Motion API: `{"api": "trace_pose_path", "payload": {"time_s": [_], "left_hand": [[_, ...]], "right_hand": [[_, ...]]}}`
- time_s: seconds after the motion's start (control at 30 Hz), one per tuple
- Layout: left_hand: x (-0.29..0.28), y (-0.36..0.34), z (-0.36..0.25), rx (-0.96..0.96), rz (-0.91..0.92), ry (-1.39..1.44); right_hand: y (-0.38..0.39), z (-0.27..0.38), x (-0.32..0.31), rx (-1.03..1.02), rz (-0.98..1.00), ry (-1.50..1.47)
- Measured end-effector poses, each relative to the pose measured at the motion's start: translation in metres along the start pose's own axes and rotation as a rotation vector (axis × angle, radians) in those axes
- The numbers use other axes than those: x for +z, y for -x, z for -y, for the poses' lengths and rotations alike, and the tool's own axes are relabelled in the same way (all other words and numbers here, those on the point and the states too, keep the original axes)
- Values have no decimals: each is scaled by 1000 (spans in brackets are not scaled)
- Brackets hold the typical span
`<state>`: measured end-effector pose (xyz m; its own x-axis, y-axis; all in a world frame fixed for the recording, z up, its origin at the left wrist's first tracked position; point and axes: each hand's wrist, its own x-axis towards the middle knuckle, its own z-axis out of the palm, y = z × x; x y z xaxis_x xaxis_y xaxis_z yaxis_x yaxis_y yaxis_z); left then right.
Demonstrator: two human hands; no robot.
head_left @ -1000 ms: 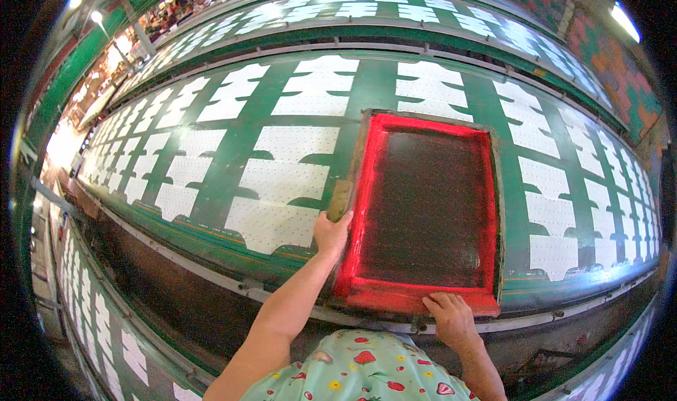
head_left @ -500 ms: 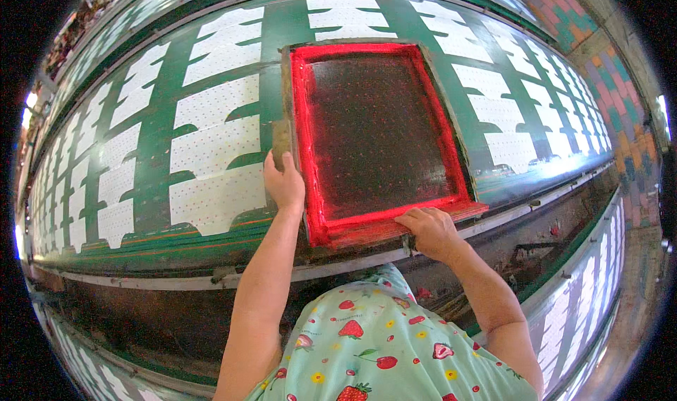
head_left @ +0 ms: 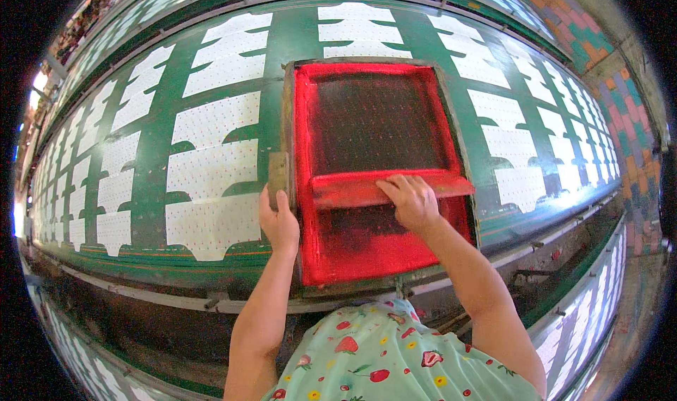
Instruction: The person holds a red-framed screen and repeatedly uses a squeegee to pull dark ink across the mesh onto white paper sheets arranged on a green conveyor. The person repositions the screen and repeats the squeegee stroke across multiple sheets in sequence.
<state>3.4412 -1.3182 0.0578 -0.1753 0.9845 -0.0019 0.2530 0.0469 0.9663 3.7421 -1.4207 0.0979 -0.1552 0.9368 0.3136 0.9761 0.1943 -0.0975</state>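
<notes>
A screen printing frame (head_left: 381, 147) lies on the long green table, its dark mesh bordered with bright red ink. Across the mesh, a little below its middle, stretches a red-coated squeegee (head_left: 352, 191). My right hand (head_left: 411, 202) is closed on the squeegee's upper edge, right of its centre. At the frame's left side, my left hand (head_left: 279, 223) grips a small flat wooden handle (head_left: 278, 172) that sticks out from the frame. Red ink (head_left: 367, 260) pools along the near end of the screen. Whatever lies beneath the frame is hidden.
White cut fabric pieces (head_left: 213, 165) with small dots lie in rows on the green table (head_left: 151, 154), left, right and beyond the frame. A metal rail (head_left: 169, 295) runs along the near edge. Another table with white pieces (head_left: 571, 330) stands behind at lower right.
The squeegee has moved away from me, from the near end of the frame to below its middle, with my right hand on it. My left hand stays at the handle.
</notes>
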Motion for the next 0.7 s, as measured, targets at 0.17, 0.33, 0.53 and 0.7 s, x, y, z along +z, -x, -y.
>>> {"api": "trace_pose_path", "payload": {"time_s": [0.17, 0.33, 0.53, 0.7], "left_hand": [[2, 0, -1, -77, -3, -4], [2, -2, -2, -29, -3, -4], [4, -1, 1, -88, -42, -25], [5, -2, 6, -85, -54, 73]], "right_hand": [[-97, -71, 37, 30, 25, 44], [-189, -134, 66, 66, 79, 73], [-272, -183, 76, 58, 141, 107], [-303, -197, 68, 71, 136, 63]]}}
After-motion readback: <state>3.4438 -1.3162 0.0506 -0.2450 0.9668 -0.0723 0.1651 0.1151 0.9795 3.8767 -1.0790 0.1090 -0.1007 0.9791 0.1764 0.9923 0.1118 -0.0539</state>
